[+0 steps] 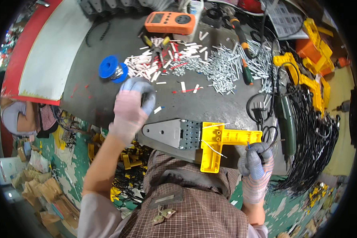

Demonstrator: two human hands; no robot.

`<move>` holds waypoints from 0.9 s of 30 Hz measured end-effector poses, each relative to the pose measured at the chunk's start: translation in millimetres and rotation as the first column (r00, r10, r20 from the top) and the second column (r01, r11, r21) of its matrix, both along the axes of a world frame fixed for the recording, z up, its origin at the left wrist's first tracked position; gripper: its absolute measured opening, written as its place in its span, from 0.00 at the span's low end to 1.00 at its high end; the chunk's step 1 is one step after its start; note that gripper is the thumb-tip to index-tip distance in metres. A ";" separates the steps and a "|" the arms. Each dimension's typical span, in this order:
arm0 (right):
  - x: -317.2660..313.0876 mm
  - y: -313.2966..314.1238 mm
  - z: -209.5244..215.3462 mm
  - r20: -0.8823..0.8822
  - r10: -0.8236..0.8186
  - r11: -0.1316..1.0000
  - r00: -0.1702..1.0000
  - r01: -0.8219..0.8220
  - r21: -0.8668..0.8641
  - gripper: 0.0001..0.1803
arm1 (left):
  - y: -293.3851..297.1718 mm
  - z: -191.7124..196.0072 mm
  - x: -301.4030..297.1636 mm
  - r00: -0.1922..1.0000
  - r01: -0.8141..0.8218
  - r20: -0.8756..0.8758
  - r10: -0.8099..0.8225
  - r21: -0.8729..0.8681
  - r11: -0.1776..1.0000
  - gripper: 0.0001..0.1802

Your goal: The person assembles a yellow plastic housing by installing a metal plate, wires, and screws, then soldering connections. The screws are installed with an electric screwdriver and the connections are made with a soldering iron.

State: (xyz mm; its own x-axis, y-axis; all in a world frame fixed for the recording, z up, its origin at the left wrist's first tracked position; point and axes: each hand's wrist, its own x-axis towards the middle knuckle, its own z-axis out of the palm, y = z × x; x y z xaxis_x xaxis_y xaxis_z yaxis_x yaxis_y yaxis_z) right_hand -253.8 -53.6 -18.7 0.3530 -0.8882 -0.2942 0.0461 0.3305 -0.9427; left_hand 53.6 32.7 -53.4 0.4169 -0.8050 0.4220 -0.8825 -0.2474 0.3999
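On the table's near edge lies a tool with a grey tapered metal plate [162, 134], a perforated metal section [190, 135] and an open yellow plastic handle housing [212, 144]. Two thin white wires cross the housing. My right hand [256, 163], gloved, is closed at the handle's end, fingers pinched on a thin wire with a blue tip [248, 146]. My left hand [133, 104], also gloved and slightly blurred, hovers above the plate's narrow end, fingers bent and thumb apart, with nothing visible in it. Just beyond it stands a blue spool [114, 69] of silvery wire.
Piles of white sleeves [142, 65] and screws [224, 67] cover the table's far part, with pliers [158, 49], an orange multimeter [169, 22] and screwdrivers [246, 71]. At right are a green cylindrical tool [286, 123], black cords [311, 135] and yellow housings [305, 81]. Another person [18, 115] sits at left.
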 end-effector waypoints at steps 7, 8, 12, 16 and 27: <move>4.5 -10.9 16.8 -0.151 0.222 0.926 0.963 -0.257 -0.275 0.04 | -3.4 31.7 -109.3 0.535 0.304 -0.748 -0.393 -0.264 0.915 0.09; 6.1 -9.8 21.7 -0.141 0.250 0.935 0.958 -0.276 -0.223 0.04 | -6.6 28.9 -115.9 0.501 0.326 -0.737 -0.454 -0.326 0.887 0.12; 3.1 -11.6 21.2 -0.122 0.249 0.947 0.961 -0.268 -0.177 0.05 | -8.7 27.0 -133.0 0.388 0.255 -0.805 -0.449 -0.374 0.892 0.09; 2.5 -13.2 21.7 -0.174 0.279 0.930 0.944 -0.311 -0.197 0.05 | -7.6 29.0 -136.2 0.350 0.226 -0.818 -0.456 -0.399 0.889 0.08; 6.4 -10.9 17.2 -0.135 0.230 0.952 0.964 -0.251 -0.176 0.03 | -9.5 47.4 -139.1 0.215 0.141 -0.956 -0.200 -0.172 0.975 0.10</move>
State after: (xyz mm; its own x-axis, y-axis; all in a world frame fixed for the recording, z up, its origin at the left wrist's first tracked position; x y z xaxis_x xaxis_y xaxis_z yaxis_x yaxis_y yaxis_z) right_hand -247.4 -64.5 -1.5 0.5377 -0.8242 -0.1780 -0.1218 0.1329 -0.9836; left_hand -85.4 23.2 -6.0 0.3838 -0.9095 -0.1599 0.1618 -0.1042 0.9813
